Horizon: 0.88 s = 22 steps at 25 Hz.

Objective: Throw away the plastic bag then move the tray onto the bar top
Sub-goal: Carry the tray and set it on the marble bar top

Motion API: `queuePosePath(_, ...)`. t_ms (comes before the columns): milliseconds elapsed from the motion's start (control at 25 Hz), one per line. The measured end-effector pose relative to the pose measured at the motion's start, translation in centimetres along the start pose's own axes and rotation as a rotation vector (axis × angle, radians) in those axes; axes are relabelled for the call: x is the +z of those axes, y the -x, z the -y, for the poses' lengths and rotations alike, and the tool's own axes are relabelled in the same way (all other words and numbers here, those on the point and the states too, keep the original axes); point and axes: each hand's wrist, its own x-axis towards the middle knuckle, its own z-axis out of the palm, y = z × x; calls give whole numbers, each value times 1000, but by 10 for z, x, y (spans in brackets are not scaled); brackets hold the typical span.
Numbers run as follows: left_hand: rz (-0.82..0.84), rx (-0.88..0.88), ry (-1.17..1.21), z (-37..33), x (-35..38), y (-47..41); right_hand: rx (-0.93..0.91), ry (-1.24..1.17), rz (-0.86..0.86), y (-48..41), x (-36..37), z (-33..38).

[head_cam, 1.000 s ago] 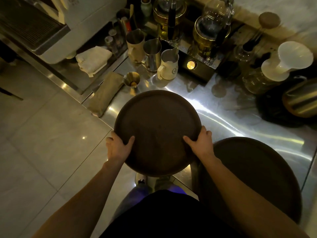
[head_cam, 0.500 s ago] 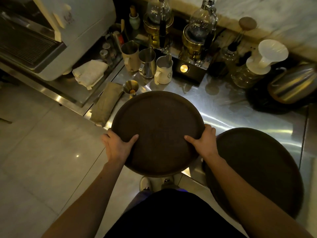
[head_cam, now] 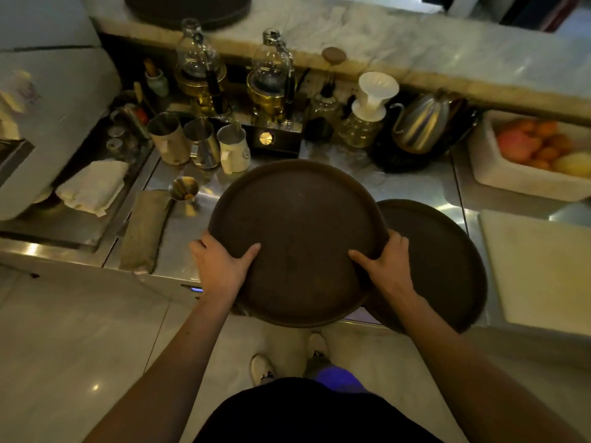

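I hold a round dark brown tray [head_cam: 300,219] level in front of me, above the near edge of the steel counter [head_cam: 412,187]. My left hand [head_cam: 220,266] grips its near left rim, thumb on top. My right hand [head_cam: 383,263] grips the near right rim the same way. The tray carries nothing. A second brown tray [head_cam: 447,260] lies on the counter to the right, partly under the held one. The marble bar top [head_cam: 399,43] runs along the back, raised above the counter. No plastic bag is in view.
Metal pitchers [head_cam: 198,142], two glass siphon brewers [head_cam: 271,78], a white dripper [head_cam: 374,97] and a kettle [head_cam: 422,123] crowd the counter's back. Another dark tray [head_cam: 188,8] sits on the bar top at left. A fruit bin [head_cam: 524,155] and white board [head_cam: 540,266] are at right.
The tray, in both hands, has moved forward and a little right, further over the counter. My view has tilted up, bringing the bar top and fruit bin into sight.
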Motion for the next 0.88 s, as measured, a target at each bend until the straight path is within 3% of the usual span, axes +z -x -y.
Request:
queuePosePath(440,101,173,11,-85,76,90,102,-59,-158,23,-105,-112)
queuePosePath(880,117,97,-32,-130,157,195,94,-49,-91,19,-190,-222)
